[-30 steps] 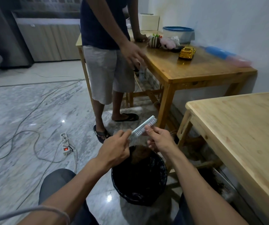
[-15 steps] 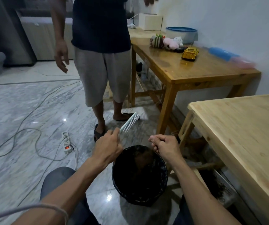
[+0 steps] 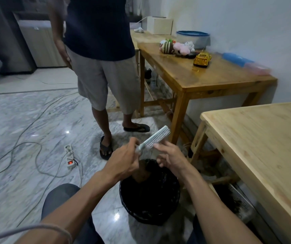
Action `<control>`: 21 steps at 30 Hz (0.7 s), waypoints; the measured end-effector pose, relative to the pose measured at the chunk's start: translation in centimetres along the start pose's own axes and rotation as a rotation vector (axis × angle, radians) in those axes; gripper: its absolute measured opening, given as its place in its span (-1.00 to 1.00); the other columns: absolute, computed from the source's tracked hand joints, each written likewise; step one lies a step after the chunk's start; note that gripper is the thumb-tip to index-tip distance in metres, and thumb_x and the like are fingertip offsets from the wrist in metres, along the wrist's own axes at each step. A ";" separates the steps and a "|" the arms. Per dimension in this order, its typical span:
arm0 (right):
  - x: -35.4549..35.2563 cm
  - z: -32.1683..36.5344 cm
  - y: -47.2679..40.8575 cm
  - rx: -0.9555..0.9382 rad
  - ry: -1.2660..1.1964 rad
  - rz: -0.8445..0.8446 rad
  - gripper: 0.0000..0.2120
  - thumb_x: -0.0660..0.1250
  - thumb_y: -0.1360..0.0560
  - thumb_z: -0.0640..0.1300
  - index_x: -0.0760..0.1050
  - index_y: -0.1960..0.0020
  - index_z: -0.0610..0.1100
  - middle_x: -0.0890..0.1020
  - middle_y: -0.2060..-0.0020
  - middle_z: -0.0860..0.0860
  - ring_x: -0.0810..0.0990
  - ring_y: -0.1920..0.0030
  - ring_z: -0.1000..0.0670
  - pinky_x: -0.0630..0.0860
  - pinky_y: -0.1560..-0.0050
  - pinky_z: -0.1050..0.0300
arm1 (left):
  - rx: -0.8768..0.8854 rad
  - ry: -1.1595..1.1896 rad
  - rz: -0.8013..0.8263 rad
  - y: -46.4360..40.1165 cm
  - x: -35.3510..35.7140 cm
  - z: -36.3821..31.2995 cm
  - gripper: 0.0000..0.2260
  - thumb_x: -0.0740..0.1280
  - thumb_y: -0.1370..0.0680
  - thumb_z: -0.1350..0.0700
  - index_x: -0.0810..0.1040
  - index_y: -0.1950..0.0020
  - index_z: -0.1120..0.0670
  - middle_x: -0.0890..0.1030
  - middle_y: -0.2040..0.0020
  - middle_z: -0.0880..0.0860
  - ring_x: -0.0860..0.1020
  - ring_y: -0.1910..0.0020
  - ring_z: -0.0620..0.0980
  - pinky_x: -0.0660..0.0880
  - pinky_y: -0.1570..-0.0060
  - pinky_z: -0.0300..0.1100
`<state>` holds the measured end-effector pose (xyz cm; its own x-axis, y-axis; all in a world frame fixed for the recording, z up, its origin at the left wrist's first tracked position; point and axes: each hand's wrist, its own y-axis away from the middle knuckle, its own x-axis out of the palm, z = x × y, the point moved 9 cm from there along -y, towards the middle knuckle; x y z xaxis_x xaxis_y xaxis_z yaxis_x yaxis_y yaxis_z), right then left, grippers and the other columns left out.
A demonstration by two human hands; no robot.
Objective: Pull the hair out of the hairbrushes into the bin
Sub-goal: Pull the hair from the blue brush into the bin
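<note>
My left hand [image 3: 123, 162] grips the handle of a pale, narrow hairbrush [image 3: 154, 139], which tilts up to the right with its white bristles facing down-right. My right hand [image 3: 172, 156] is just below the bristles, fingers spread, fingertips close to or touching them. I cannot tell whether any hair is pinched between them. Both hands hover over a round black bin [image 3: 150, 194] lined with a dark bag, standing on the floor between my knees.
A person in grey shorts [image 3: 106, 81] and sandals stands just beyond the bin. A power strip [image 3: 69, 156] with cables lies on the marble floor at left. A light wooden table [image 3: 264, 147] is at right, and a darker table [image 3: 202, 74] with toys stands behind.
My right hand rose from the bin's rim back up to the bristles and spread its fingers. The brush moved right, over the bin. The standing person shifted slightly.
</note>
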<state>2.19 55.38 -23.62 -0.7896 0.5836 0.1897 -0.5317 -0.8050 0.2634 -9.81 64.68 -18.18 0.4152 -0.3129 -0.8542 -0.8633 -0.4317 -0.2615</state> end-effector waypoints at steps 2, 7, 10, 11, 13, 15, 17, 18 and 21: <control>0.6 0.2 0.1 -0.032 -0.047 0.025 -0.88 0.38 -0.61 -0.17 0.63 -0.12 -0.16 0.70 0.15 -0.06 0.54 0.42 0.06 0.50 0.44 0.26 | 0.012 0.025 -0.015 -0.1 -0.3 -0.3 -0.85 0.26 -0.59 0.11 0.35 -0.13 0.07 0.58 0.23 0.09 0.52 0.36 0.12 0.46 0.35 0.12; -0.2 0.5 0.3 -0.113 0.213 -0.111 -0.81 0.42 -0.61 -0.13 0.68 0.11 -0.21 0.58 0.40 0.00 0.49 0.44 0.11 0.46 0.41 0.30 | 0.015 -0.022 0.016 -0.1 -0.1 -0.2 -0.85 0.24 -0.56 0.14 0.31 -0.08 0.04 0.56 0.26 0.07 0.52 0.34 0.18 0.45 0.35 0.11; -1.2 0.9 0.7 -0.152 0.420 -0.180 -0.74 0.39 -0.63 -0.13 0.70 0.22 -0.06 0.58 0.49 0.11 0.49 0.44 0.12 0.44 0.37 0.30 | -0.120 -0.055 0.008 -0.1 -0.2 1.7 -0.85 0.22 -0.52 0.17 0.31 -0.06 0.08 0.54 0.24 0.09 0.54 0.32 0.23 0.51 0.34 0.12; -1.7 1.0 0.8 -0.165 0.433 -0.210 -0.72 0.38 -0.63 -0.14 0.70 0.24 -0.04 0.59 0.50 0.12 0.49 0.43 0.12 0.44 0.34 0.28 | -0.186 -0.057 -0.003 -0.1 -0.5 2.7 -0.86 0.23 -0.52 0.18 0.31 -0.04 0.09 0.55 0.23 0.11 0.55 0.32 0.24 0.53 0.31 0.15; -2.6 1.0 0.9 -0.176 0.369 -0.246 -0.71 0.39 -0.63 -0.16 0.70 0.25 -0.06 0.58 0.49 0.10 0.49 0.42 0.09 0.44 0.34 0.25 | -0.272 -0.092 0.001 0.2 -0.7 4.2 -0.86 0.24 -0.53 0.19 0.30 -0.03 0.10 0.53 0.24 0.12 0.55 0.30 0.25 0.55 0.28 0.16; -3.4 0.9 0.8 -0.163 0.274 -0.257 -0.74 0.39 -0.63 -0.17 0.71 0.22 -0.10 0.57 0.48 0.10 0.48 0.42 0.09 0.43 0.36 0.27 | -0.304 -0.131 0.020 0.5 -0.7 4.7 -0.85 0.24 -0.52 0.22 0.29 -0.03 0.10 0.50 0.25 0.10 0.55 0.30 0.26 0.51 0.30 0.12; -3.6 0.6 0.7 -0.151 0.239 -0.247 -0.75 0.38 -0.63 -0.17 0.70 0.19 -0.12 0.57 0.47 0.11 0.50 0.41 0.09 0.44 0.36 0.27 | -0.317 -0.147 0.023 0.8 -0.6 4.8 -0.84 0.24 -0.52 0.23 0.29 -0.03 0.11 0.47 0.26 0.09 0.54 0.30 0.26 0.48 0.31 0.09; -3.6 0.4 0.7 -0.144 0.252 -0.234 -0.75 0.37 -0.64 -0.16 0.70 0.18 -0.12 0.58 0.45 0.10 0.51 0.41 0.10 0.45 0.36 0.27 | -0.317 -0.148 0.023 0.8 -0.5 4.8 -0.84 0.25 -0.52 0.23 0.29 -0.03 0.11 0.46 0.27 0.08 0.54 0.30 0.26 0.48 0.31 0.09; -3.1 -0.5 0.6 -0.082 0.376 -0.188 -0.77 0.32 -0.67 -0.12 0.68 0.09 -0.11 0.61 0.30 0.01 0.53 0.43 0.18 0.47 0.37 0.29 | -0.300 -0.134 0.030 0.7 -0.1 4.7 -0.84 0.25 -0.51 0.22 0.30 -0.03 0.09 0.53 0.23 0.11 0.55 0.31 0.24 0.53 0.30 0.13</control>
<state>4.19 53.00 -24.53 -0.7254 0.6534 -0.2165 -0.6875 -0.7031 0.1819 -11.77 68.38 -20.40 0.3328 -0.2238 -0.9161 -0.7430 -0.6604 -0.1086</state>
